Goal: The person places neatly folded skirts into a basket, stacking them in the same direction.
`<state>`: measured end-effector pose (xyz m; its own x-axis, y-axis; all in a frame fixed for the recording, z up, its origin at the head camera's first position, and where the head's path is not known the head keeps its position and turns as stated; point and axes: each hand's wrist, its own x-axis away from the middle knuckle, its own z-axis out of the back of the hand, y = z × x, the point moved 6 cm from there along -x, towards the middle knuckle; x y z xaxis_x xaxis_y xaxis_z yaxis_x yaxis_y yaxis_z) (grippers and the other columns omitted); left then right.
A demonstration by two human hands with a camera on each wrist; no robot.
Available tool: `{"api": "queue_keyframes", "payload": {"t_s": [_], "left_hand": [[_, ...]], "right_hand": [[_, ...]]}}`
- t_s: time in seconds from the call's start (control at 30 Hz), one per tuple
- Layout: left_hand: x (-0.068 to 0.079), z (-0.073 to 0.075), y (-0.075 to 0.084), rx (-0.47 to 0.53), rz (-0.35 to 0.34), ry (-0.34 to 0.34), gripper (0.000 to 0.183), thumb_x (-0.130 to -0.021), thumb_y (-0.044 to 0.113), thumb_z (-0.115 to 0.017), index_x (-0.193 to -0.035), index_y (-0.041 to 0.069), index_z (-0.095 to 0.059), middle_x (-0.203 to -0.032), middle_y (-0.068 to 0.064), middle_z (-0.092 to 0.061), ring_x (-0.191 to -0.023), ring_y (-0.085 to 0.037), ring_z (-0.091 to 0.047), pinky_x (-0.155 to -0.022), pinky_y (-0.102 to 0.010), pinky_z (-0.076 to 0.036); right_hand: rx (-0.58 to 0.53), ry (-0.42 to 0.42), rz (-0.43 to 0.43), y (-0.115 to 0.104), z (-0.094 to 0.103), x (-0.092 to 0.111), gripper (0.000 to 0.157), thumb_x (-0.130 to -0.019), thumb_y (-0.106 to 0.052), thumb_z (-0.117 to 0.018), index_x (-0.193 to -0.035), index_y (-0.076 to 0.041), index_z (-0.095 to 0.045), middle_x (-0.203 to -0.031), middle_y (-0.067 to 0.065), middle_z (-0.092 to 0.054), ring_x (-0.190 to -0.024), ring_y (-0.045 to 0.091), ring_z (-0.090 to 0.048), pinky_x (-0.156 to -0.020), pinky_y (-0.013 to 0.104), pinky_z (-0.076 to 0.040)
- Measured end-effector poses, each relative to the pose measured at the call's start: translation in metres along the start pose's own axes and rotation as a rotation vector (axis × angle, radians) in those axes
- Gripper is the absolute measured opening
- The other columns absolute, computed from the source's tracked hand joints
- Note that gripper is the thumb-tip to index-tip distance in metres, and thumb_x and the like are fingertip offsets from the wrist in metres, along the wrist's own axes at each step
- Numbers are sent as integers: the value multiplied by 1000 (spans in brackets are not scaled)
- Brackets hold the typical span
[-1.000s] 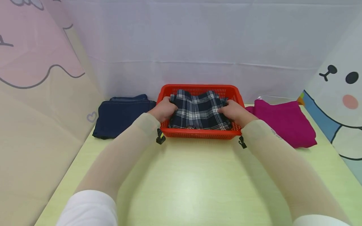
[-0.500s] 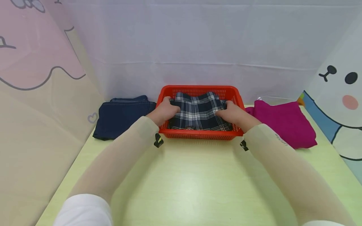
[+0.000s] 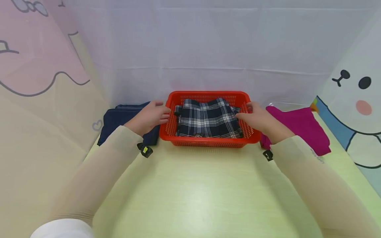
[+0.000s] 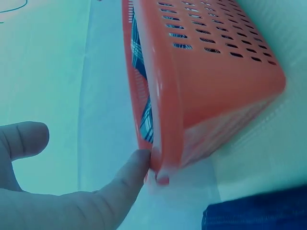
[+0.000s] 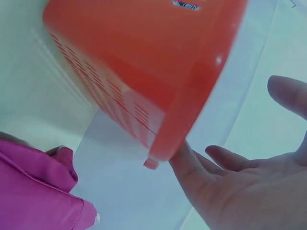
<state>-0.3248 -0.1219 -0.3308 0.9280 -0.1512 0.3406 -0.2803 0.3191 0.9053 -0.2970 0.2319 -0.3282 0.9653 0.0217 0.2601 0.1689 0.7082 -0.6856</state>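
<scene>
A folded navy-and-white plaid cloth (image 3: 205, 119) lies inside the red plastic basket (image 3: 208, 142). My left hand (image 3: 150, 116) is at the basket's left end, fingers extended and apart from the cloth; in the left wrist view a finger (image 4: 125, 179) meets the rim's corner. At the right end, my right hand (image 3: 258, 119) reaches over the rim with its thumb and fingers spread. The right wrist view shows that hand (image 5: 249, 191) beside the basket's rim (image 5: 192, 110), part of its fingers hidden behind it. Neither hand holds the cloth.
Folded dark blue denim (image 3: 119, 120) lies left of the basket, partly behind the left hand. A magenta folded cloth (image 3: 306, 129) lies to the right. A white curtain (image 3: 208, 43) hangs behind, and the pale table (image 3: 190, 185) extends in front.
Both hands have let go of the plaid cloth and moved outward, the left one to the left and the right one to the right. The cloth stays in the basket.
</scene>
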Motion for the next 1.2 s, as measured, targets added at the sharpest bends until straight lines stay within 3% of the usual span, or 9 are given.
{"api": "queue_keyframes", "payload": {"t_s": [0.27, 0.63, 0.83, 1.03, 1.2], "left_hand": [[17, 36, -16, -131, 21, 11, 77, -94, 40, -54, -150, 14, -9, -149, -8, -27, -131, -28, -36, -106, -46, -30], [34, 83, -42, -139, -18, 27, 82, -95, 41, -52, -150, 7, -1, -149, -17, -24, -130, -33, -36, -105, -47, -31], [38, 107, -59, -170, 6, 74, 82, -96, 41, -48, -149, 4, 2, -149, -23, -21, -130, -37, -36, -103, -48, -33], [44, 130, -76, -185, 39, 70, 85, -96, 44, -45, -148, 3, 9, -150, -26, -15, -132, -39, -31, -105, -50, -29], [48, 151, -91, -218, 69, 71, 89, -96, 48, -43, -147, 2, 13, -150, -27, -15, -131, -40, -32, -105, -53, -27]], "right_hand": [[-69, 64, 30, 11, 5, 1, 85, -88, -40, -62, -148, -5, -13, -133, 24, -39, -108, 41, -52, -73, 52, -53], [-43, 133, -32, 40, 1, -7, 80, -90, -39, -55, -144, 5, -16, -124, 27, -43, -101, 38, -55, -73, 45, -54], [-166, 170, -47, 57, -5, -18, 63, -96, -32, -48, -144, 1, -24, -123, 25, -44, -99, 36, -56, -72, 42, -55], [-377, 158, -54, 62, -10, -21, 56, -98, -25, -44, -145, -2, -23, -129, 25, -41, -108, 40, -52, -78, 47, -52], [-423, 162, -72, 63, -15, -21, 51, -98, -29, -41, -141, -3, -30, -127, 23, -42, -107, 38, -52, -77, 43, -53]]}}
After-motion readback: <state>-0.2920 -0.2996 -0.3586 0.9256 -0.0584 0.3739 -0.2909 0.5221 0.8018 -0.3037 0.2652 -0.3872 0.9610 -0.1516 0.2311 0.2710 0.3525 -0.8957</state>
